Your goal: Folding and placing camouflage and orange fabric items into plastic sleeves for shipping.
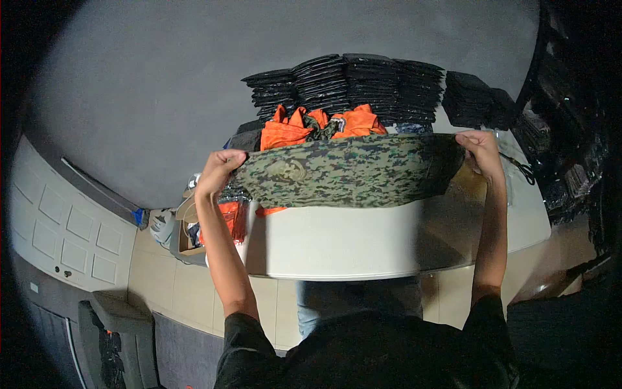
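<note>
A green camouflage fabric piece with a pale emblem near its left side is stretched horizontally above the white table. My left hand is closed on its upper left corner, thumb on top. My right hand pinches the upper right corner. Behind the fabric lies a heap of orange clothing mixed with camouflage cloth. Some orange items in clear packaging lie at the table's left, partly hidden by my left arm.
Tall stacks of black plastic packages line the back, with more at the right. A cardboard box sits at the left end of the table, a cord at the right. A dark grey chair stands lower left.
</note>
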A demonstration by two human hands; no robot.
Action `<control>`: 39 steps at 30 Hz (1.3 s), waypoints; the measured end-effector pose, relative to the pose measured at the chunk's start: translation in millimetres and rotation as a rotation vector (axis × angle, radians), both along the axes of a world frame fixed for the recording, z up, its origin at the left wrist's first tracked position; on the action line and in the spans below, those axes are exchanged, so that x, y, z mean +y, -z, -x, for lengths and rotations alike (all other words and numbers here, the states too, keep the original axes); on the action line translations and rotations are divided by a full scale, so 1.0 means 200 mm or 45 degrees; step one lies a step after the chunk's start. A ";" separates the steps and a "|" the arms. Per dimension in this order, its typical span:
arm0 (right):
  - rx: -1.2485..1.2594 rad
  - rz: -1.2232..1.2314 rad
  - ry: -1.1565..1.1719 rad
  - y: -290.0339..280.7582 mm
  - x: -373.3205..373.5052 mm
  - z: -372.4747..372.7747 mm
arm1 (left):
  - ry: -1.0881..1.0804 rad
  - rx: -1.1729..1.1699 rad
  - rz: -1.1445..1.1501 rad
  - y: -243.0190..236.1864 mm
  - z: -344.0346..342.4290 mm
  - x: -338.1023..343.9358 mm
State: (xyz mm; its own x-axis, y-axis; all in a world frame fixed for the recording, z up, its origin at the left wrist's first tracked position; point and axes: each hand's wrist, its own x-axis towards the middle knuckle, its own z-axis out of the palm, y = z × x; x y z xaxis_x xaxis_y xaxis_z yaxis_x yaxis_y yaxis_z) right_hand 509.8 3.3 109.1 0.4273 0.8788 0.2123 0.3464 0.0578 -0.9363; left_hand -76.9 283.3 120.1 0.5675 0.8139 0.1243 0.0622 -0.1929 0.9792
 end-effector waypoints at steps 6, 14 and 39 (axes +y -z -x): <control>-0.050 -0.084 0.113 -0.08 0.10 -0.05 | -0.087 -0.042 -0.074 -0.19 -0.11 -0.06; -0.376 -0.281 -0.014 0.06 -0.15 -0.02 | -0.304 0.418 -0.649 -0.05 0.04 -0.39; -0.633 0.432 -0.593 0.26 -0.82 0.44 | -0.010 0.777 -1.064 0.41 0.18 -1.13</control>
